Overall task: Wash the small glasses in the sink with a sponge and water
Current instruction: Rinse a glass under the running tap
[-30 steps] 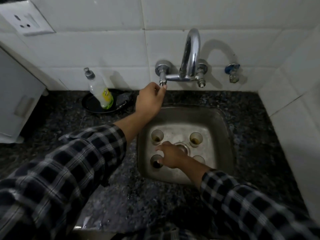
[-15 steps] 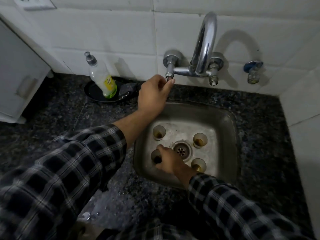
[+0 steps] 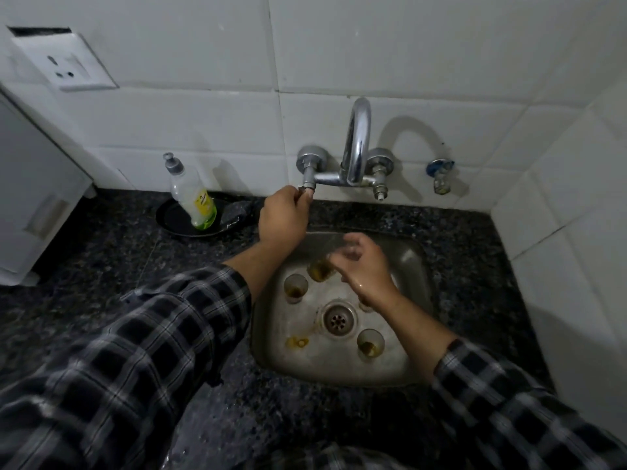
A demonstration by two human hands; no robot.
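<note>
L grip (image 3: 283, 218) pinches the tap valve (image 3: 307, 188); no stream seen. R grip (image 3: 364, 269) holds a glass (image 3: 319, 270) by the rim, tilted, above the back of the sink (image 3: 412, 259). It's blurred and the hold looks thin.

Risks: wet fingers slip and the glass drops on steel or on the glasses (image 3: 296, 287) below. Valve opened hard = splash onto the surface (image 3: 101, 266).

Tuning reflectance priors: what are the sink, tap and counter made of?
sink: looks like stainless steel, dull brushed grey, soft glare, stained floor. tap: chromed metal, mirror-bright highlights. counter: likely polished granite, dark with fine pale speckles.
</note>
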